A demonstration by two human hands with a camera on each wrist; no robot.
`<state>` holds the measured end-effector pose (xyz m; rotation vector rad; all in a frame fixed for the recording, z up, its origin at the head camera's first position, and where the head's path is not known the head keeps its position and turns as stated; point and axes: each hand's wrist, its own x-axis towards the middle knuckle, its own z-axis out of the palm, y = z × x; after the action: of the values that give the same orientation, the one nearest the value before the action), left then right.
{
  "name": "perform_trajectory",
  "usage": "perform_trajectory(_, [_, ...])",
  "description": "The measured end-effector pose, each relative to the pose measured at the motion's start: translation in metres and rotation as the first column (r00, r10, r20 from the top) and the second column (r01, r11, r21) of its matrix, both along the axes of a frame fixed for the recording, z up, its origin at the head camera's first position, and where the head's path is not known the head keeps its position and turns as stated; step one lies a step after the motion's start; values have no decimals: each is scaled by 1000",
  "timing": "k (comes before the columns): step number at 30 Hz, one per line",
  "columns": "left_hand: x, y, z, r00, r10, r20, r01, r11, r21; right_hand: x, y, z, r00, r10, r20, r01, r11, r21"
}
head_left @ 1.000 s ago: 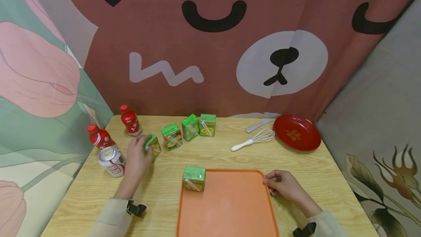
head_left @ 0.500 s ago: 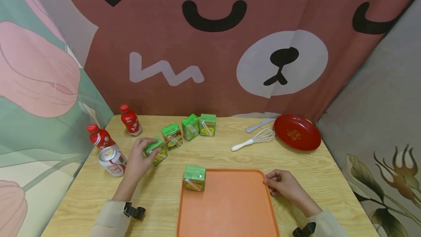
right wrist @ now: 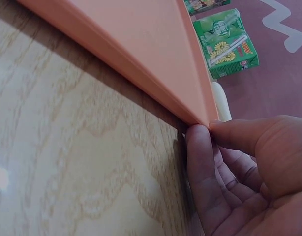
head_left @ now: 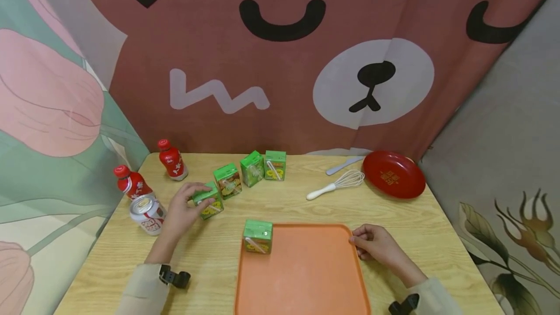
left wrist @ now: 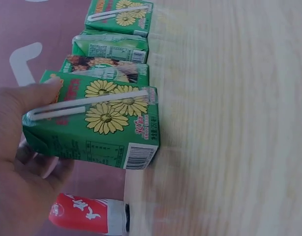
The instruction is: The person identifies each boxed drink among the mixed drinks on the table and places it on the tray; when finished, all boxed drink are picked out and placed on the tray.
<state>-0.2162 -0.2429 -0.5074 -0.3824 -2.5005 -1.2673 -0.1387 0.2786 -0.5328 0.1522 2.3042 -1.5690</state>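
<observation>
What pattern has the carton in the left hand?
Yellow flowers on a green carton, clearest in the left wrist view.

From high up, the head view looked down across the wooden table point(head_left: 210, 266); left-wrist view, tipped sideways, crowded a flower-printed drink carton point(left wrist: 99, 120); right-wrist view, close too, shared head's orange tray point(head_left: 306, 276) and, probably, whisk point(head_left: 321, 192).

The table point(head_left: 212, 266) is pale, grainy wood. At its left stand a red bottle point(head_left: 173, 163), a second red bottle point(head_left: 136, 185) and a silver can point(head_left: 148, 218). Three green cartons point(head_left: 252, 169) stand toward the back; whether a fourth carton point(head_left: 214, 211) near them touches the wood, I can't tell. Back right lie a grey knife point(head_left: 343, 166), a white whisk point(head_left: 334, 187) and a red plate point(head_left: 393, 175). An orange tray point(head_left: 306, 271) lies at the near middle.
</observation>
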Motion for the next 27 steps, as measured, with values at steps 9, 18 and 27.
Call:
perform_trajectory(9, [1,17,18,991,-106,-76,99,991,-85,-1,0,0,1000,-10,-18,9,1000,-11])
perform_trajectory(18, [6,58,44,929,-303,-211,299,953,-52,-1,0,-5,998,36,-41,-37,999,-28])
perform_trajectory(27, [1,113,70,802,-502,-324,514,856,-54,1,-1,-1,999,14,-41,-14,1000,0])
